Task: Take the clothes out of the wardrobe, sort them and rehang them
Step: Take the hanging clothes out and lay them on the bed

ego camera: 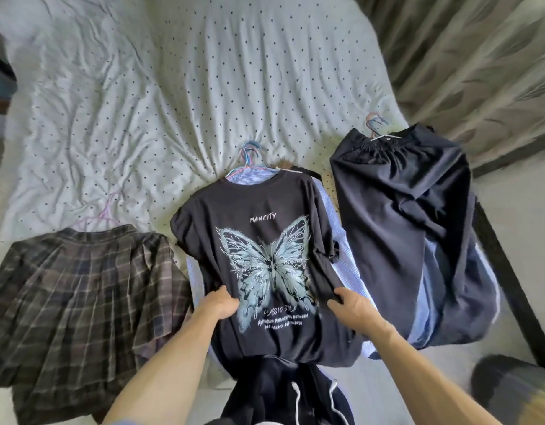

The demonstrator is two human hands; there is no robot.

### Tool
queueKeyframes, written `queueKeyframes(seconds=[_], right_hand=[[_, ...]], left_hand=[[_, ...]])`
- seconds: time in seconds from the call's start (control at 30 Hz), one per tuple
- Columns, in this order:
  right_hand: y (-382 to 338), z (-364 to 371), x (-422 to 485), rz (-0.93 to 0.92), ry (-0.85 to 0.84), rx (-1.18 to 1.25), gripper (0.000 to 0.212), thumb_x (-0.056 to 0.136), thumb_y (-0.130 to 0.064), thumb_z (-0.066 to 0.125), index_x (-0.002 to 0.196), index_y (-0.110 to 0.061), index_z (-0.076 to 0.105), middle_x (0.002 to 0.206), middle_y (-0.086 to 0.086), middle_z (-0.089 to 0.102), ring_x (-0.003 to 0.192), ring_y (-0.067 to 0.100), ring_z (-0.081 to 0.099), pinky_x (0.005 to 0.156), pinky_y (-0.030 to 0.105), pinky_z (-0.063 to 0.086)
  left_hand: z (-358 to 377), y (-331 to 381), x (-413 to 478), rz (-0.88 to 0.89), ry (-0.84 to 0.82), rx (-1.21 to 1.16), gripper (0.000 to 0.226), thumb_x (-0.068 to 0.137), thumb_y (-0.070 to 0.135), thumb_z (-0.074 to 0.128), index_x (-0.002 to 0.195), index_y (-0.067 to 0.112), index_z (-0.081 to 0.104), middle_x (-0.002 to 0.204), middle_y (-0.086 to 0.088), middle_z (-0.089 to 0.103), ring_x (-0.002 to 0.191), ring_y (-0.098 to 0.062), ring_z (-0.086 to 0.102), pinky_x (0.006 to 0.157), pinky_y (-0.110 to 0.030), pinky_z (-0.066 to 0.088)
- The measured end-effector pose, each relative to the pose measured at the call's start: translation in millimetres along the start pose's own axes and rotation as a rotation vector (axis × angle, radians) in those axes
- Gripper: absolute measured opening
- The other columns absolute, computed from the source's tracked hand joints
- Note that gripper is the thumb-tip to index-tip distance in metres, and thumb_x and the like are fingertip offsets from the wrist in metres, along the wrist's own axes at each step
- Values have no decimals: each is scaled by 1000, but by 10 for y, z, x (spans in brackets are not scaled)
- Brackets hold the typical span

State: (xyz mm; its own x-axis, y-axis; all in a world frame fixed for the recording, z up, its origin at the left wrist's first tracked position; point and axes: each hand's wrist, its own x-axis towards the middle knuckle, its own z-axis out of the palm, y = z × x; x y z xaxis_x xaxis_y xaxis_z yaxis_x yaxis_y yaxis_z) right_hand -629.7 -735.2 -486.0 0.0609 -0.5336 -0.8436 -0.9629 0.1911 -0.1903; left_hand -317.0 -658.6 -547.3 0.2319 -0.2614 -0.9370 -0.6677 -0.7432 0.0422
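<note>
A black T-shirt (265, 240) with a pale blue butterfly print lies on the bed, on top of a blue striped shirt (341, 259) and several coloured hangers (249, 154). My left hand (219, 305) grips the T-shirt's left side, fingers tucked under the cloth. My right hand (351, 305) grips its right side near the hem. A plaid pleated skirt (81, 296) on a pink hanger (102, 213) lies to the left. Dark trousers (409, 225) on hangers lie to the right over a blue garment.
The bed (173, 87) has a wrinkled white sheet with small dark dots. A grey curtain (467, 56) hangs at the right. A dark garment with white drawstrings (295, 394) hangs off the bed's near edge. A dark stool (510, 388) stands at bottom right.
</note>
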Motion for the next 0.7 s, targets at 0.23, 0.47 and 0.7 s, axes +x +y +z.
queueKeyframes(seconds=[0.23,0.47,0.7], right_hand=[[671,-189,-1262,-82,336,274,36,96,-36,52,130,-31,61,121,-6,69,105,14,63,93,25,44],[1870,57,-2801,-17,942,363,37,98,-40,54,134,-34,57,145,-15,50,138,11,39,109,23,30],[2972,861,-4318,383,1367,433,33,96,-34,59,129,-31,65,143,-10,54,141,12,38,117,32,31]], left_hand=[[168,1011,-1077,388,128,378,44,96,34,40,136,21,53,136,-5,60,115,-26,61,97,-33,47],[1005,2315,-2400,969,350,767,47,98,41,43,144,29,48,141,-2,57,130,-26,52,107,-38,41],[2548,3194,-3952,1599,413,1060,48,99,43,46,146,32,45,153,5,42,138,-19,43,113,-38,34]])
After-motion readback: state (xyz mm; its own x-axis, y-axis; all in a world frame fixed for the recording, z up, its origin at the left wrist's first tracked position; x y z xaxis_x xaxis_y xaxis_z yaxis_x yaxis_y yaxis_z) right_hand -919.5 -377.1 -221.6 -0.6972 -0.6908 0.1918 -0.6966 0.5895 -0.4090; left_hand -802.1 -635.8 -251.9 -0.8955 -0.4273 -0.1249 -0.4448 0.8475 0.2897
